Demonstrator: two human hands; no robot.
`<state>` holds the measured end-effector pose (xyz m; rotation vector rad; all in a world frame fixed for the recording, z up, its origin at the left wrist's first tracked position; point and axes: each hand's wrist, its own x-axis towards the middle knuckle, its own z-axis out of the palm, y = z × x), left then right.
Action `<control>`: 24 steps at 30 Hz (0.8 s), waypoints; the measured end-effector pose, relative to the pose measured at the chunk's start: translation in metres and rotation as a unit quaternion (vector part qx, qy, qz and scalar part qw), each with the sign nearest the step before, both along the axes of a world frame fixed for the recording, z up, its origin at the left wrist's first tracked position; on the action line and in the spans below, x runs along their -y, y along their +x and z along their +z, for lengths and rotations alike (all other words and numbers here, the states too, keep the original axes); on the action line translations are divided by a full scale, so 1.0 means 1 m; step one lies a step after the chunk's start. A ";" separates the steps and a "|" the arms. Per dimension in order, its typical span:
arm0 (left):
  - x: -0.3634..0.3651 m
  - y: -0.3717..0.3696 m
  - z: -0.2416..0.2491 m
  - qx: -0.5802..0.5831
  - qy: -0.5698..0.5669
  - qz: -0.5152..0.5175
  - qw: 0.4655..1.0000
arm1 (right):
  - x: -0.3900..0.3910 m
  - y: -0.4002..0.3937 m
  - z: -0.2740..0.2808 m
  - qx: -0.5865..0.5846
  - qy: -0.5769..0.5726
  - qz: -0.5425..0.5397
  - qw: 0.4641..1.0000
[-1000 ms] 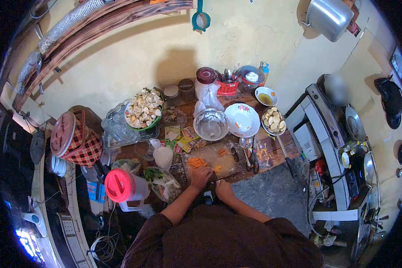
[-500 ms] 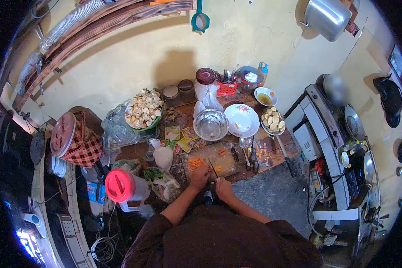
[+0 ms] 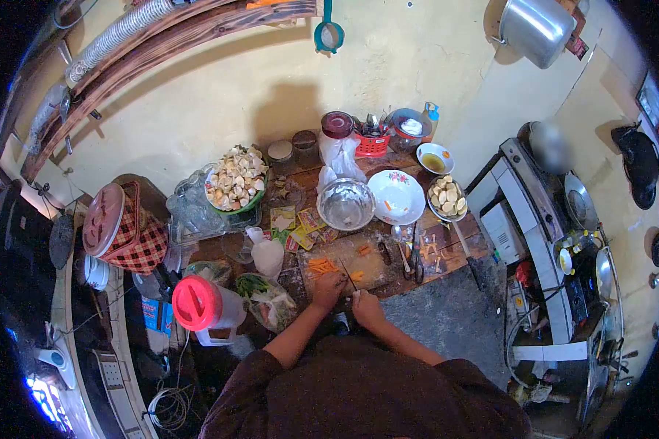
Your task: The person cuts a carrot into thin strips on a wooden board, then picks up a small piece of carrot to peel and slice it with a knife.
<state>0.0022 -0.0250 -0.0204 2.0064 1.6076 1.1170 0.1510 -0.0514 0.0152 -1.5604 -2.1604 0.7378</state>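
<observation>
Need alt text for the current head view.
A person's right hand holds a knife at a cutting board, with the left hand close to orange strips. Beyond the board are a metal bowl and a white flowered bowl; a pink-lidded pitcher stands at left.

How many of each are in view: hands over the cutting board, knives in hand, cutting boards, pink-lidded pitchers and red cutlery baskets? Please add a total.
Left hand and right hand: 2
Knife in hand: 1
Cutting board: 1
Pink-lidded pitcher: 1
Red cutlery basket: 1
Total: 6
</observation>
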 end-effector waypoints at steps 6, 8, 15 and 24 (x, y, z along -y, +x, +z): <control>0.000 0.002 -0.003 0.038 0.035 -0.001 0.999 | -0.003 -0.002 -0.019 -0.002 -0.040 -0.044 0.998; 0.000 0.001 -0.002 0.035 0.028 0.010 0.999 | -0.002 -0.004 -0.001 0.014 -0.068 -0.056 0.996; 0.002 0.002 -0.001 0.020 0.059 0.000 0.998 | -0.005 0.001 -0.025 0.022 -0.039 0.004 0.999; 0.002 0.002 -0.005 0.005 0.035 0.008 0.999 | -0.001 -0.003 -0.021 0.012 -0.064 -0.049 0.997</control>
